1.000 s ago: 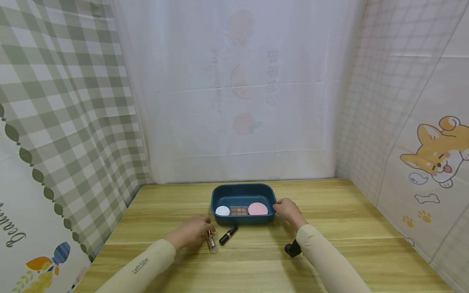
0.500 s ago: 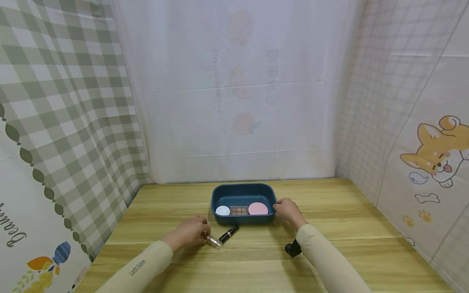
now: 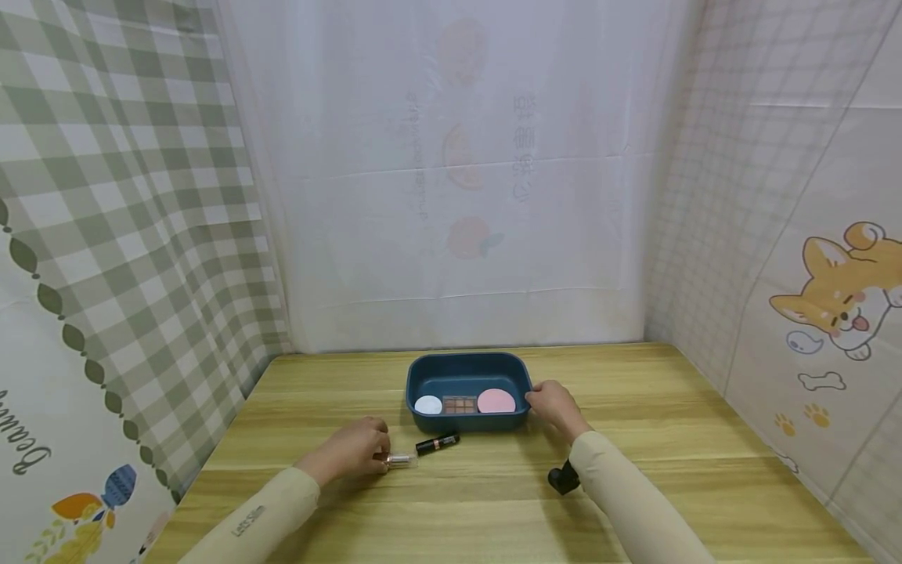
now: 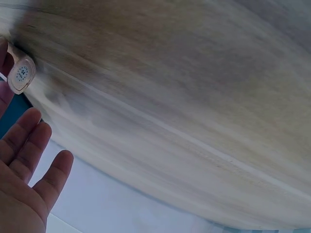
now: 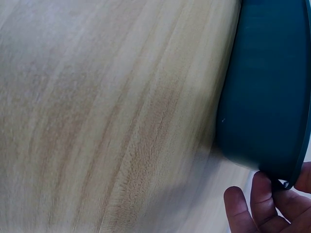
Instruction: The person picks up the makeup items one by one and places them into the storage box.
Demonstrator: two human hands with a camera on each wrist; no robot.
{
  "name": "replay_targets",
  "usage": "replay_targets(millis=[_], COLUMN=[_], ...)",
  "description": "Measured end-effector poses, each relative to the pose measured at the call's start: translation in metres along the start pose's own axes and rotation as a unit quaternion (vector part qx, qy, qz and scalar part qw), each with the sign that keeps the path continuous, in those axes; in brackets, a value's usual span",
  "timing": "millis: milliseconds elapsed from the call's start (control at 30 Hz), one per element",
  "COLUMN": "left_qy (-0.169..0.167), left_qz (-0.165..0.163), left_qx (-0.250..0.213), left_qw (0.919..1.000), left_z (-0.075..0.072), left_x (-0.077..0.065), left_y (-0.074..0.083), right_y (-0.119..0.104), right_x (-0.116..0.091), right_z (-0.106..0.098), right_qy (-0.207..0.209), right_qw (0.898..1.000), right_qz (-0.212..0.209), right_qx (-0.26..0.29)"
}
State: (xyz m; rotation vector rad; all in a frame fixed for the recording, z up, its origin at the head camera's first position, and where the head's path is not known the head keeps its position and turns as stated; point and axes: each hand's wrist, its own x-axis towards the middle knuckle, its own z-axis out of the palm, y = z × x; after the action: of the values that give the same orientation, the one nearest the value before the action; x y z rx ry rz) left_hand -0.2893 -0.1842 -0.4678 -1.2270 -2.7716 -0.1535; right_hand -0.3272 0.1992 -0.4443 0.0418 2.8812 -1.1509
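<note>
My left hand [image 3: 355,450] pinches a lipstick tube [image 3: 402,460] with a clear end and a rose-gold base, lying sideways close over the table. In the left wrist view the tube's labelled base [image 4: 23,75] shows between thumb and index finger, the other fingers apart. Just right of its clear end lies a black lipstick tube [image 3: 437,444]. Behind them stands a dark teal bin [image 3: 468,423], holding a white round item [image 3: 427,405], a brown-panned palette [image 3: 460,405] and a pink round item [image 3: 496,401]. My right hand [image 3: 557,407] grips the bin's right rim, fingers at its corner [image 5: 262,194].
A wooden table [image 3: 620,392] carries everything. A black object [image 3: 564,478] shows beside the right sleeve, partly hidden by it. White cloth [image 3: 458,235] hangs behind the table, with patterned cloths at both sides.
The left hand has moved slightly left and nearer, swinging its lipstick from pointing toward me to pointing right. The black tube has turned more sideways. My right hand stays on the bin.
</note>
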Motion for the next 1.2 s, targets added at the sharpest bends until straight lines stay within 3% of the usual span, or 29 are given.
replay_targets(millis=[400,667,1000,1200], left_qy=[0.019,0.026,0.085,0.088], left_qz=[-0.017,-0.067,-0.066,-0.079], left_qx=[-0.038,-0.091,-0.116,-0.105], left_qw=[0.999,0.9933,0.9874,0.9874], left_z=[-0.004,-0.011,-0.025,-0.033], left_x=[-0.011,-0.01,0.014,0.031], left_y=[0.0,0.008,0.025,0.031], right_y=[0.0,0.0,-0.001,-0.002], right_x=[0.0,0.0,-0.001,-0.001], right_z=[0.001,0.001,0.0,0.0], right_qy=[-0.004,-0.005,-0.014,-0.02], right_qw=[1.0,1.0,1.0,1.0], right_qz=[0.001,0.002,0.005,0.012], right_qx=[0.009,0.014,0.011,0.013])
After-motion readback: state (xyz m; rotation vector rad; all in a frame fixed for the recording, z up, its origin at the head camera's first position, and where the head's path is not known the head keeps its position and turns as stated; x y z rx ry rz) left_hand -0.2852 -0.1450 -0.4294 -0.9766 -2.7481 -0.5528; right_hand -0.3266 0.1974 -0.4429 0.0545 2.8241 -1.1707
